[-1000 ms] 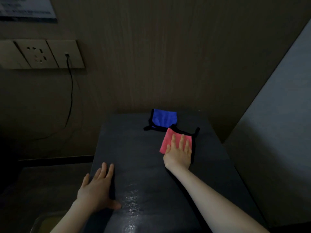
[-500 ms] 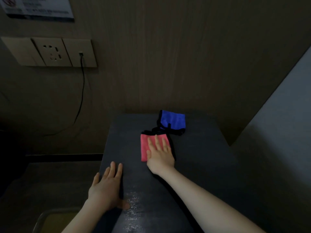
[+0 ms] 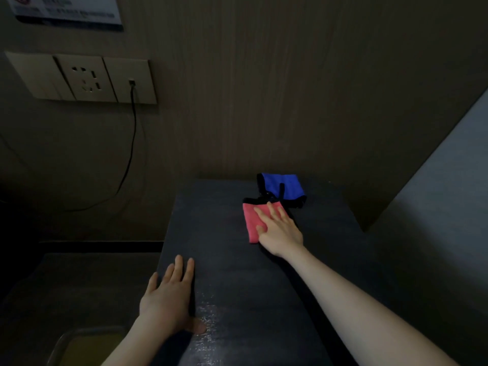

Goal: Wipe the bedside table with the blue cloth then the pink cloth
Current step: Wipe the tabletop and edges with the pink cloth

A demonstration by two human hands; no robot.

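The right hand (image 3: 281, 231) lies flat on the pink cloth (image 3: 250, 220), now back beside the blue cloth (image 3: 284, 187); the left hand (image 3: 169, 297) stays flat on the counter (image 3: 227, 260).

Flat right hand (image 3: 281, 231) on pink cloth (image 3: 250, 220)

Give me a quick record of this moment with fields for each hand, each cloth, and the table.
right hand: flat on the pink cloth, fingers straight
left hand: flat on the table's near left edge
pink cloth: on the table, under the right hand
blue cloth: at the table's far edge, untouched
bedside table: dark top, sheen near the front
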